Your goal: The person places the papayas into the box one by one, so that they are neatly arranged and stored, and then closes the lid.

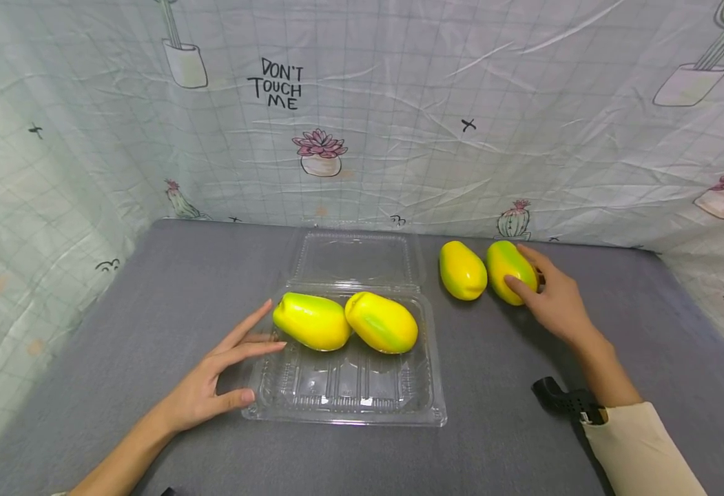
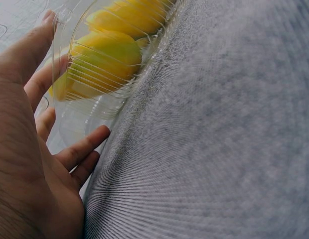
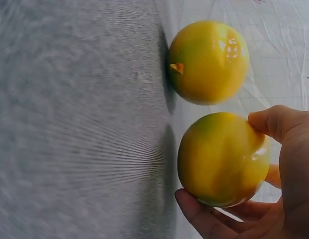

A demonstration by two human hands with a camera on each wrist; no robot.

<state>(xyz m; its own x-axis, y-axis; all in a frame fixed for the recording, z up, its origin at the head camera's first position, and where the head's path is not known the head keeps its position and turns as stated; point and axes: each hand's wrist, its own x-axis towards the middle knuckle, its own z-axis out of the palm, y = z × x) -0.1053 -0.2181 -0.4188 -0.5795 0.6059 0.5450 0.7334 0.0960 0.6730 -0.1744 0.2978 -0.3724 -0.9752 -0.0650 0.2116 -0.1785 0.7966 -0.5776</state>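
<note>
My right hand (image 1: 556,300) grips a glossy yellow-green papaya (image 1: 507,272) at the back right, its thumb on one side and fingers round the other. Another papaya (image 1: 463,271) lies just left of it on the cloth; the right wrist view shows a small stem on that papaya (image 3: 209,62). Two more papayas, one greener (image 1: 312,322) and one yellower (image 1: 381,322), lie side by side in the back half of a clear plastic clamshell box (image 1: 343,417). Spread at the box's left edge, my left hand (image 1: 209,382) has its fingers extended; whether they touch the box is unclear.
The box's lid (image 1: 355,258) is folded back flat toward the rear. Grey cloth (image 1: 492,427) covers the table. A printed curtain (image 1: 399,83) stands along the back and sides. A black device (image 1: 563,401) is strapped to the right wrist.
</note>
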